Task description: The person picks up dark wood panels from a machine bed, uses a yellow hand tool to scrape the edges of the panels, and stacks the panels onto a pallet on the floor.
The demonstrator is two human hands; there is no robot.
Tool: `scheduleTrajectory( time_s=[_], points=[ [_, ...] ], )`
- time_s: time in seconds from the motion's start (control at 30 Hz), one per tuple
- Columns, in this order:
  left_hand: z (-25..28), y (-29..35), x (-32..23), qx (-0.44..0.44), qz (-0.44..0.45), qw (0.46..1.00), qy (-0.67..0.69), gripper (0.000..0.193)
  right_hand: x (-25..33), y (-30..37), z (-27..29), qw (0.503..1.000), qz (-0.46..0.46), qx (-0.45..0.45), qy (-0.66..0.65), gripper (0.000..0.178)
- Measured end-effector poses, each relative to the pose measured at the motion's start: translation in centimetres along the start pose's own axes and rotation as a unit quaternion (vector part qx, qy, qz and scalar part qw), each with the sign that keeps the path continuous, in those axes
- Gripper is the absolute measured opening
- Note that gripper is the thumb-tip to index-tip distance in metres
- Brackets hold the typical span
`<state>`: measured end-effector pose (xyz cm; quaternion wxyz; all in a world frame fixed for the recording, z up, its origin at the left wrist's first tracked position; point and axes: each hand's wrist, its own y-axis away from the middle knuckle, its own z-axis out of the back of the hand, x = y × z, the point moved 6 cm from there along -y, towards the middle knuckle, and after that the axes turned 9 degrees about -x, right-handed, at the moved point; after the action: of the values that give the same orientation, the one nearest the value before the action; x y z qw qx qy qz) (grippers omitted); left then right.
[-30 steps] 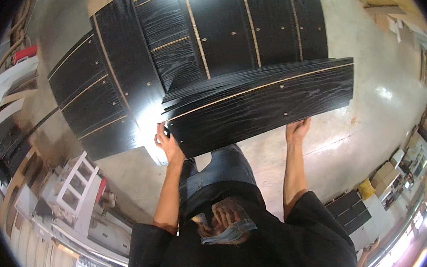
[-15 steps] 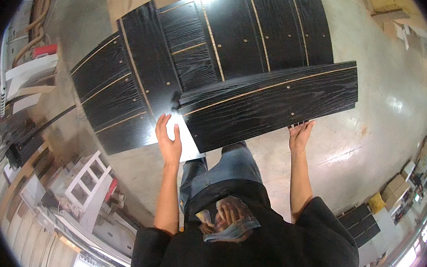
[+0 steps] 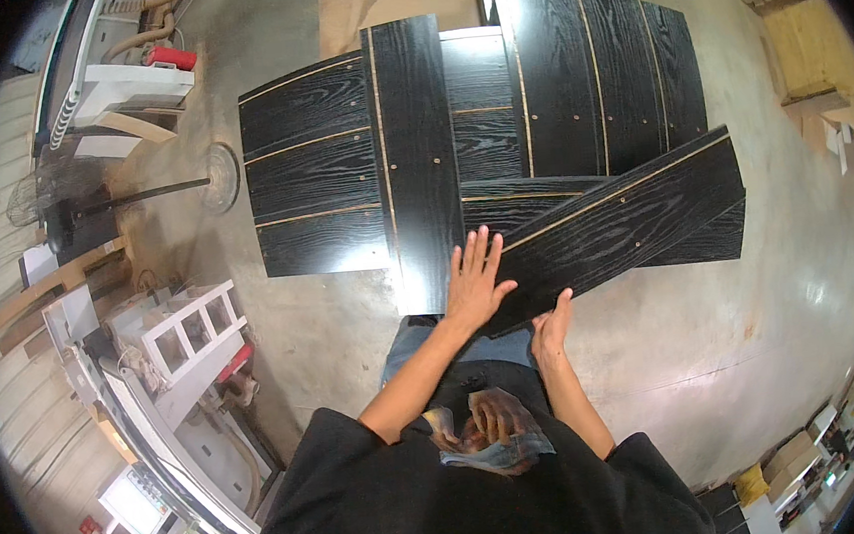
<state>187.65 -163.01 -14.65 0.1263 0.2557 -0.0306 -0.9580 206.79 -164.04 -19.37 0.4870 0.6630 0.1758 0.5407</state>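
A long black wood-grain board (image 3: 624, 216) with a light strip along its far edge lies at a slant in front of me, its near end by my legs. My left hand (image 3: 474, 283) rests on that near end, fingers spread, and grips nothing. At the board's near edge, my right hand (image 3: 551, 325) has its thumb on the side while its fingers are hidden beneath. Another black board (image 3: 720, 234) shows partly under the slanted one. An upright black board (image 3: 413, 158) stands just left of my left hand, reaching toward my knees.
Several black boards (image 3: 314, 165) lie in rows at the left, and more black boards (image 3: 572, 75) lie at the far right of the layout. Brown cardboard (image 3: 353, 22) is behind. A pedestal fan (image 3: 222, 178) and a white slotted frame (image 3: 196, 330) stand left; wooden pallets (image 3: 821, 45) stand far right.
The board has swung from nearly crosswise to a slant, its near end toward me. My right hand has slid left along its edge; my left hand has moved onto its top. My view has shifted left.
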Motion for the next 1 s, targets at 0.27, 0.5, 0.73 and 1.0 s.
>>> scheduleTrajectory(
  time_s=[0.27,0.5,0.73,1.0],
  points=[
    [5.9,6.7,3.1,-0.068,0.114,0.980,0.146,0.098,-1.9,4.9,-0.7,0.918,0.334,-0.125,0.171,0.049],
    [11.3,12.6,15.5,-0.111,0.265,0.900,0.329,0.070,-7.4,11.3,-10.1,0.855,0.428,0.021,0.292,0.047],
    [13.8,15.4,25.6,-0.340,0.357,0.841,0.220,0.065,-13.6,12.2,-23.4,0.812,0.416,0.157,0.379,0.047],
    [11.1,14.5,32.1,-0.277,0.364,0.858,0.233,0.065,-15.8,12.5,-24.5,0.719,0.440,0.127,0.524,0.038]
  ],
)
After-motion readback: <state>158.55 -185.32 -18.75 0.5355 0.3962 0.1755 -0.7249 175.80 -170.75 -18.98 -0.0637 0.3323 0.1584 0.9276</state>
